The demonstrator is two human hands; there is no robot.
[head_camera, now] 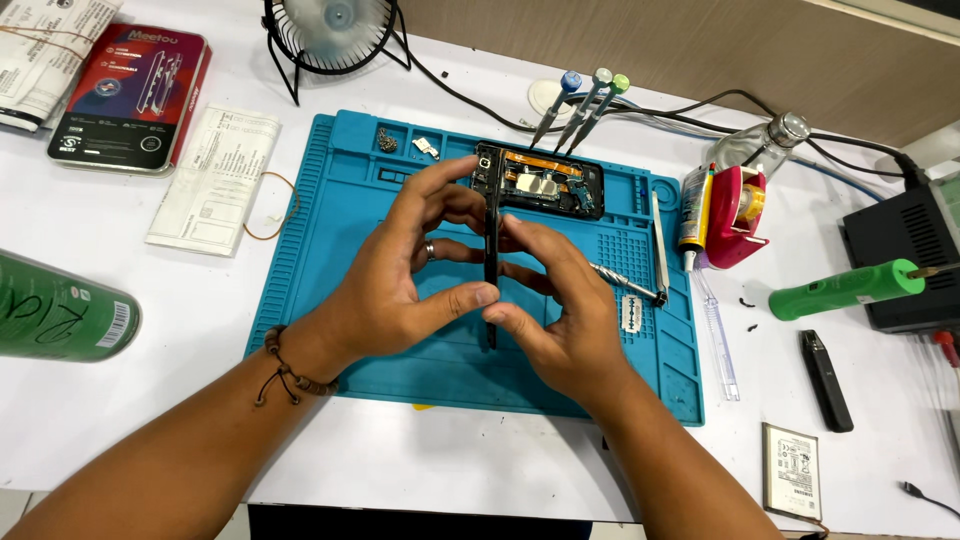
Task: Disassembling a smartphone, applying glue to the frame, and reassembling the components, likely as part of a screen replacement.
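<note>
We're at a white bench (420, 460) w/ a blue work mat (330, 200) in the middle, wood panel behind. Far left: green can (60, 310) lying on its side, red-and-black box (130, 95), folded paper leaflet (215, 180); a small black fan (330, 30) at top. Our left hand (400, 280), ring on one finger & bead bracelet at the wrist, and right hand (560, 310) meet over the mat's centre, both pinching a thin black phone frame (492, 260) seen edge-on. Its long axis runs near vertical in view, away from us, top end pointing toward the far side of the mat. Left thumb & fingers curl closed on it from the left, right fingers clamp it from the right. Just behind it lies an opened phone body (545, 185), innards showing, partly hidden by the frame & fingertips. Further right: three precision screwdrivers (585, 105) leaning, metal-handled tool (625, 282), razor blade (637, 313), glue tube (693, 215), red tape dispenser (738, 215), green-handled tool (845, 288), black box unit (905, 255), phone battery (792, 470).
</note>
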